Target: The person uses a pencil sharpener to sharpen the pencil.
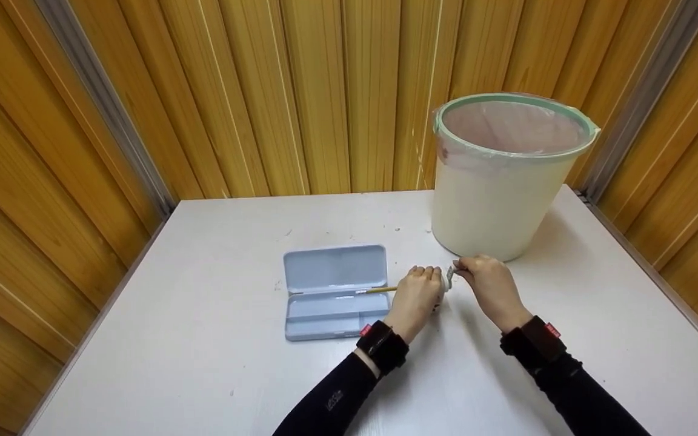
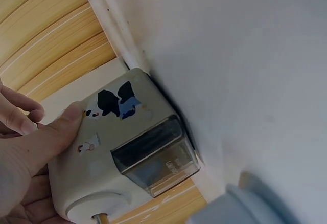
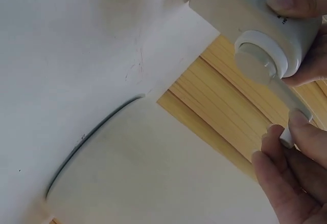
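My left hand (image 1: 414, 298) grips a white crank pencil sharpener (image 2: 122, 137) with cow-like stickers and a clear shavings drawer (image 2: 158, 160). From the sharpener's left side sticks out a yellow pencil (image 1: 380, 290), its far end over the pencil case. On the opposite side, thumb and fingers of my right hand (image 1: 493, 287) pinch the knob at the end of the crank handle (image 3: 288, 98). In the head view the left hand covers most of the sharpener. Beside that hand lies a light blue pencil case (image 1: 335, 266) with its lid folded back.
Behind my right hand a cream bucket (image 1: 494, 200) with a green rim and a clear bag liner stands on the white table (image 1: 203, 363). Small dark specks dot the table near the bucket. Wood-patterned walls (image 1: 312, 91) enclose the back and sides.
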`<action>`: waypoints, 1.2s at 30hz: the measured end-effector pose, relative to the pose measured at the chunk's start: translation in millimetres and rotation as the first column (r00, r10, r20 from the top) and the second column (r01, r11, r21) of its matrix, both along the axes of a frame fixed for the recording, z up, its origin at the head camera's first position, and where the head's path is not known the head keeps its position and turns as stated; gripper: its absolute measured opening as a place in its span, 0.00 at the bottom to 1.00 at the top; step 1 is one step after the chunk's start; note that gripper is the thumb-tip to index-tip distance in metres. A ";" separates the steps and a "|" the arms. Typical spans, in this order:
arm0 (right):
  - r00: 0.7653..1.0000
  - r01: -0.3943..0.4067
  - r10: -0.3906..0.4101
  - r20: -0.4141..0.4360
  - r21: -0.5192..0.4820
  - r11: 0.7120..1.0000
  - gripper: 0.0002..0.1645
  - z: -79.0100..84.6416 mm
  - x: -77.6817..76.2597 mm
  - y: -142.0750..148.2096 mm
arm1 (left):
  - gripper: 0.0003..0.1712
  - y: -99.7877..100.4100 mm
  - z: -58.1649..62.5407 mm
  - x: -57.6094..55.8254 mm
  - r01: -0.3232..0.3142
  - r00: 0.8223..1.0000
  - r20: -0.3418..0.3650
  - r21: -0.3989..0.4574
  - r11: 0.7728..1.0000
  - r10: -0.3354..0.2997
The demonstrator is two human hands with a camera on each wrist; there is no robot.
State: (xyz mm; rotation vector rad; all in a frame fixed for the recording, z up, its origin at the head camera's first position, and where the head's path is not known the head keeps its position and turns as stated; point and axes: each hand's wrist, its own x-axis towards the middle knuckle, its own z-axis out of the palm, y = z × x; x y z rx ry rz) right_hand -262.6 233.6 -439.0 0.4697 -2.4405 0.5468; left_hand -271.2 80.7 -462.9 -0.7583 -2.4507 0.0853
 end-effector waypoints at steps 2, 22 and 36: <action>1.000 0.009 -0.008 -0.020 0.017 1.000 0.06 -1.3 -1.1 -1.6 | 0.16 -0.9 -0.1 -0.4 -0.001 1.000 0.000 0.002 1.000 0.001; 0.977 0.045 0.001 -0.215 0.209 0.977 0.03 -18.1 -25.1 -6.1 | 0.15 -2.9 -3.8 -1.5 0.039 0.998 -0.046 0.021 0.999 -0.038; 1.000 0.002 -0.005 0.019 0.165 0.986 0.02 -29.6 -45.5 -7.2 | 0.14 -1.4 0.2 -1.7 0.024 0.999 -0.027 0.023 0.999 -0.023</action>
